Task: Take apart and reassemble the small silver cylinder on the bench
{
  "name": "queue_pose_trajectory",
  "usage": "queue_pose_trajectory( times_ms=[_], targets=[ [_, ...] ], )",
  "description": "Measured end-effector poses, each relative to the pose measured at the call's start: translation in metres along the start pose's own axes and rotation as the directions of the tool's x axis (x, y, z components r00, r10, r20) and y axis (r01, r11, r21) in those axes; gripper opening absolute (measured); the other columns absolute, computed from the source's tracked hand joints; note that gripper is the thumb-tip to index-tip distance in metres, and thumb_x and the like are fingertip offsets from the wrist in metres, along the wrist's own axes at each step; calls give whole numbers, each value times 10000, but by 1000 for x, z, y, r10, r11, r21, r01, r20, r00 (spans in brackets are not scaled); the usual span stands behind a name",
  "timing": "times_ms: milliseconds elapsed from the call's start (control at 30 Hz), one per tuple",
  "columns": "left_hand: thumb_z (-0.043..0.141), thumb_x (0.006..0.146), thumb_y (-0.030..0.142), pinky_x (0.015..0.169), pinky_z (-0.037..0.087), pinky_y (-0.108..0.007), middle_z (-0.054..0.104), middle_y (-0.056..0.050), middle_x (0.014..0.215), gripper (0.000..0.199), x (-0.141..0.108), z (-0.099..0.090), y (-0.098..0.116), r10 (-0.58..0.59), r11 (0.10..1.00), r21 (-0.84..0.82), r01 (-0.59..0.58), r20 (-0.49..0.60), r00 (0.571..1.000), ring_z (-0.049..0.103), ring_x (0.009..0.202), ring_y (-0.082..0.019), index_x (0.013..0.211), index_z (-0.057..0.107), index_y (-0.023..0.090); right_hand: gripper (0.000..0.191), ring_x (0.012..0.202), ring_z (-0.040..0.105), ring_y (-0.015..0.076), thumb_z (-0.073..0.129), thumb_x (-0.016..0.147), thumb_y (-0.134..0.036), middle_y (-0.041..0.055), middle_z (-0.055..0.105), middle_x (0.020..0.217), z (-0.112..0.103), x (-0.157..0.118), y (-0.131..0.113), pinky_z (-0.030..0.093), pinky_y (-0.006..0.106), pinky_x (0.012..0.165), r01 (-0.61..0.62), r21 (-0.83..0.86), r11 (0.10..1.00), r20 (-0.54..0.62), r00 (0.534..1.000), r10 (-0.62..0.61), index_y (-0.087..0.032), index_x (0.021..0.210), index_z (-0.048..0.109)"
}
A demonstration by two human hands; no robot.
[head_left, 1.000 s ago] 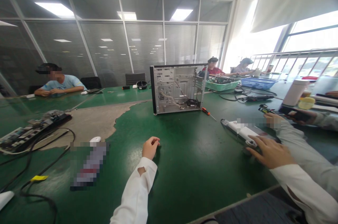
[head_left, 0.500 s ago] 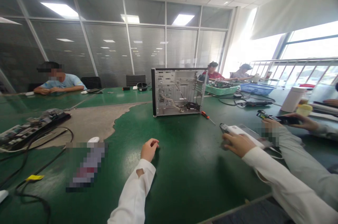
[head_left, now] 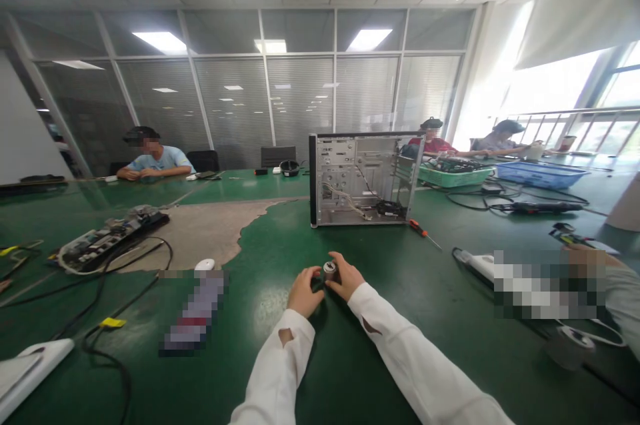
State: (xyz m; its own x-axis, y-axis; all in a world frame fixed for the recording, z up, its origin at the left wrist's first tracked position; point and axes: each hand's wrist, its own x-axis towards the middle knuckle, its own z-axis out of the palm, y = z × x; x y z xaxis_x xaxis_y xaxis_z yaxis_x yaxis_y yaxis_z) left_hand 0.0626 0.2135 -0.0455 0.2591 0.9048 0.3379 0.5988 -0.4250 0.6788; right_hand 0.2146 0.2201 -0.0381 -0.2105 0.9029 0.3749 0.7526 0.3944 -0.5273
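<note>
My right hand [head_left: 346, 278] has its thumb and fingers closed around a small round metal cylinder [head_left: 329, 267], which has a pale top with dark marks. Just to its left is my left hand [head_left: 304, 293], fingers curved and thumb apart, close to the cylinder's side; whether it touches is unclear. Both hands are low over the green table [head_left: 320, 371]. Beyond them an open computer case [head_left: 367, 178] stands upright, its metal inside and some cables showing. An orange-handled screwdriver [head_left: 420, 229] lies by the case's right front corner.
On the left are a power strip [head_left: 115, 238] with plugs, black cables [head_left: 167, 248] and a white mouse [head_left: 205, 266]. A green basket [head_left: 455, 177] and a blue basket [head_left: 540, 175] stand at the back right. A co-worker's hand [head_left: 583, 258] is at the right.
My right hand has moved left from beside the white device to the middle, bringing the cylinder near my left hand. My left hand's fingers have spread. The view has turned left.
</note>
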Motion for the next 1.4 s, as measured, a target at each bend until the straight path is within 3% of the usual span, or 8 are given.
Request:
queue_pose_trajectory(
  times_ms=[100,233,433,700,967,1400],
  targets=[
    [573,590,256,815,338,-321,523,-23,1046,457,2,0,7,6,980,197,-17,54,999,445,1000,-200,1035,472,245,834,724,520,143,609,548,-191,86,471,1052,13,-11,23,409,335,715,-16,107,994,-74,997,24,-185,1257,170],
    [587,589,399,798,323,-335,516,-23,1049,448,8,1,15,-29,954,299,3,82,996,432,1006,-218,996,482,245,766,708,519,114,546,562,-133,56,470,1006,16,-20,39,435,316,734,33,210,977,-126,992,-6,-192,1244,204],
    [567,600,473,795,304,-333,522,-28,1039,464,9,8,18,-48,943,331,31,41,998,428,1011,-218,991,471,241,662,634,527,83,487,543,-86,20,517,918,13,-18,39,462,277,699,46,322,946,-218,976,27,-206,1167,303],
    [543,667,393,766,332,-298,587,-6,940,315,8,18,23,-109,975,187,120,-72,991,497,920,-185,950,505,260,360,617,552,97,450,579,-143,18,573,843,0,-19,38,450,236,566,-88,531,843,-178,961,213,-193,934,483],
    [625,597,217,789,366,-307,581,4,914,304,7,13,22,-35,998,37,40,-128,991,505,887,-174,891,548,226,372,528,518,80,476,544,-154,-11,567,784,3,-26,36,420,219,489,-121,638,761,-114,962,249,-202,913,486],
    [563,588,84,856,363,-325,579,-3,981,337,2,8,31,104,995,15,-103,-130,986,490,952,-170,889,566,235,368,418,458,61,411,485,-91,-67,528,589,3,-26,26,375,207,425,-155,801,578,54,981,188,-193,836,450]
  ],
)
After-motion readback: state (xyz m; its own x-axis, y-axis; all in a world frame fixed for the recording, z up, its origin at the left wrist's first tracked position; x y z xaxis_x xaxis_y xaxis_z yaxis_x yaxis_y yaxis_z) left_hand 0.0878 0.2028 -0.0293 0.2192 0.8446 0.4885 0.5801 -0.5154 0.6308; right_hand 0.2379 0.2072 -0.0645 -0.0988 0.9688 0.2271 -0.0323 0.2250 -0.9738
